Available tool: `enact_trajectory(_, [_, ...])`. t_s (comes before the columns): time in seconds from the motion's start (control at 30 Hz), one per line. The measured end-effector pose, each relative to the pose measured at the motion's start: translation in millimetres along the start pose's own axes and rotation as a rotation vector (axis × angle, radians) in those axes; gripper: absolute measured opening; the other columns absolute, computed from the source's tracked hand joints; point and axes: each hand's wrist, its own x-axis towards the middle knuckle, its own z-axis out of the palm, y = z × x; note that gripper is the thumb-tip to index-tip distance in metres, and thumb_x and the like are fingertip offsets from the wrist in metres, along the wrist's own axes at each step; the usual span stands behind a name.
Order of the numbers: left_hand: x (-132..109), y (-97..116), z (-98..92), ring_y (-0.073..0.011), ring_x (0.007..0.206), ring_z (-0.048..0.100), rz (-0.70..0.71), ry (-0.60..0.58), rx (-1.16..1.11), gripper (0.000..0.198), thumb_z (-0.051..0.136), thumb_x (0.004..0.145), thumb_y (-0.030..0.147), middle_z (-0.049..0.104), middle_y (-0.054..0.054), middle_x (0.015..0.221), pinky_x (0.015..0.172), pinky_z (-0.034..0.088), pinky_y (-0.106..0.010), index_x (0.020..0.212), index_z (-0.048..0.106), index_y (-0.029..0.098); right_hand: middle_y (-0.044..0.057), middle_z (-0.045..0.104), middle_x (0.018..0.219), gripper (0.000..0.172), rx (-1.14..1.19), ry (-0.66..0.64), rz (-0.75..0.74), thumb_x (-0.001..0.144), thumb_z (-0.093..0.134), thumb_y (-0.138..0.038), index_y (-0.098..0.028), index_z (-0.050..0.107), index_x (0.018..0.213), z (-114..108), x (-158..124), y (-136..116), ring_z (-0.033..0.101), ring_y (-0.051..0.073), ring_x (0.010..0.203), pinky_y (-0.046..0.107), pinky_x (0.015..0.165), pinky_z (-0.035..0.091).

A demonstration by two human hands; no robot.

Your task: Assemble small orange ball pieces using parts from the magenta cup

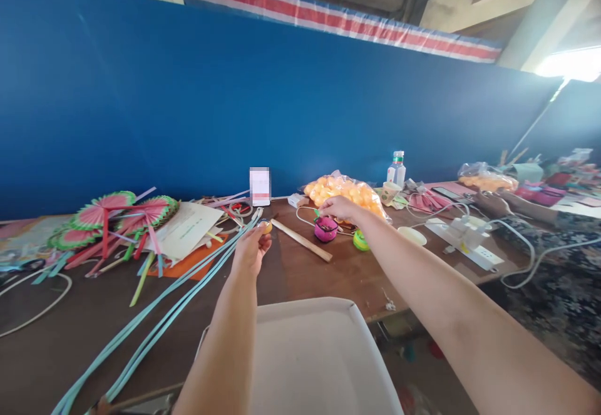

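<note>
My left hand (251,249) is closed around a small round yellow-orange piece (266,227), pinched between thumb and fingers; its kind is too small to tell. My right hand (342,207) reaches over a small pink basket-like pouch (325,230), its fingers pressed together at the rim beside a green bit. What they hold, if anything, is hidden. Behind that hand lies a clear plastic bag (323,186) full of orange balls. A green-yellow round item (360,240) sits right of the pouch. Between my hands a flat wooden stick (303,241) lies on the table.
Pleated paper fans (106,211), a white sheet (183,230) and long pale-blue strips (188,283) spread across the left. A phone (260,186) leans on the blue partition (282,102). Rightward are a bottle (397,169), a power strip (464,246) with cables, and another person's arms (530,205).
</note>
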Motion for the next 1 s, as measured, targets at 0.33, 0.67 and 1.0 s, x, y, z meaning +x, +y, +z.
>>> enact_trajectory(0.33, [3,-1,0.3,-0.0065,0.059,0.061,-0.046,0.025,-0.152,0.008,0.071,0.079,0.018,0.067,-0.005,0.071,0.063,0.052,-0.018,0.080,0.066,0.011,-0.004,0.065,0.070,0.017,1.317,0.088,-0.039,0.066,0.075,-0.018,-0.020,0.061,0.076,105,-41,-82,0.042,0.001,0.044,0.010,0.035,0.027])
enact_trajectory(0.67, [21,11,19.7,-0.0077,0.054,0.059,-0.066,0.100,-0.179,0.010,0.061,0.087,0.015,0.064,-0.005,0.066,0.056,0.050,-0.018,0.079,0.065,0.009,-0.003,0.066,0.069,0.022,1.262,-0.037,0.120,0.058,0.081,-0.017,-0.018,0.066,0.074,144,-9,-26,0.043,0.002,0.045,0.011,0.033,0.029])
enact_trajectory(1.0, [43,-4,29.6,-0.0089,0.057,0.062,-0.063,0.009,-0.138,0.003,0.064,0.082,0.013,0.064,-0.003,0.067,0.062,0.051,-0.020,0.083,0.062,0.012,-0.004,0.064,0.066,0.025,1.281,-0.090,0.134,0.058,0.083,-0.017,-0.018,0.068,0.078,139,0,-24,0.044,0.002,0.046,0.011,0.035,0.029])
